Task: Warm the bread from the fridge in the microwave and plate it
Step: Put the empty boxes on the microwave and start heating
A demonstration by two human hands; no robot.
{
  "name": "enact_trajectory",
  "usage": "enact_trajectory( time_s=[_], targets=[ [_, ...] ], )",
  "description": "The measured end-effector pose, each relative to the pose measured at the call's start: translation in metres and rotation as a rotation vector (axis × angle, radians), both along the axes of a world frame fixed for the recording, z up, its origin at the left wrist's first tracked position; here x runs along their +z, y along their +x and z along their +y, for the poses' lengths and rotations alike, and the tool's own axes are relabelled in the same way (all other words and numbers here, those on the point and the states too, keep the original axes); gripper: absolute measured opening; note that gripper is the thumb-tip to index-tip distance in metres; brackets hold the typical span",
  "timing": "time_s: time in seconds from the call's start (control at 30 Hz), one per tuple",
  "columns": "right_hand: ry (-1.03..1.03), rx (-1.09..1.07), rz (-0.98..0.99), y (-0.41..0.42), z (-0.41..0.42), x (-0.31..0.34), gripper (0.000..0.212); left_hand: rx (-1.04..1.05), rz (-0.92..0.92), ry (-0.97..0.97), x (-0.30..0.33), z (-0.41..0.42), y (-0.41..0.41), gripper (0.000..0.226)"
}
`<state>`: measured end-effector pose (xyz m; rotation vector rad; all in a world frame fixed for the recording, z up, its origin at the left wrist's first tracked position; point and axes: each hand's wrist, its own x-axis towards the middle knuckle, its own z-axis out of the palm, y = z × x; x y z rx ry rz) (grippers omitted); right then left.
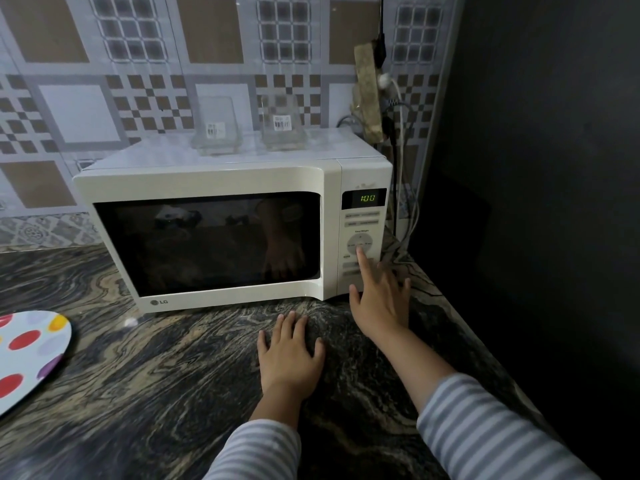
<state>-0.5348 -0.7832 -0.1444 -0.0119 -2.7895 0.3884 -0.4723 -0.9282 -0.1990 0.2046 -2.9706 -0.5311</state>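
A white microwave [207, 180] stands on the dark marbled counter [156, 375] with its door closed. Its green display [367, 198] reads 1:00. My right hand [379, 299] reaches up to the control panel, and its straight index finger presses the round dial pad [360, 242]. Flat on the counter in front of the microwave rests my left hand [289, 355], fingers spread, holding nothing. A white plate with coloured dots [24, 355] lies at the left edge of the view. The dark door window hides any bread.
Two clear glass containers [216, 131] [282, 124] sit on top of the microwave. Cables and a plug strip [369, 95] hang on the tiled wall behind its right corner. A dark wall [536, 168] closes off the right side.
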Motion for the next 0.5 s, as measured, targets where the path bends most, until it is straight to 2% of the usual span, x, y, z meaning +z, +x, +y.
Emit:
enact_trajectory(
  time_s=[0.1, 0.3, 0.5],
  targets=[
    [0.016, 0.049, -0.069, 0.013, -0.001, -0.016, 0.068, -0.002, 0.002, -0.005, 0.0, -0.001, 0.0, 0.062],
    [0.035, 0.219, -0.238, 0.033, 0.001, -0.05, 0.056, 0.0, 0.005, -0.008, -0.001, 0.0, 0.001, 0.063],
    [0.027, 0.22, -0.271, 0.035, 0.002, -0.057, 0.053, 0.0, 0.003, -0.006, -0.001, 0.001, 0.0, 0.063]
  ],
)
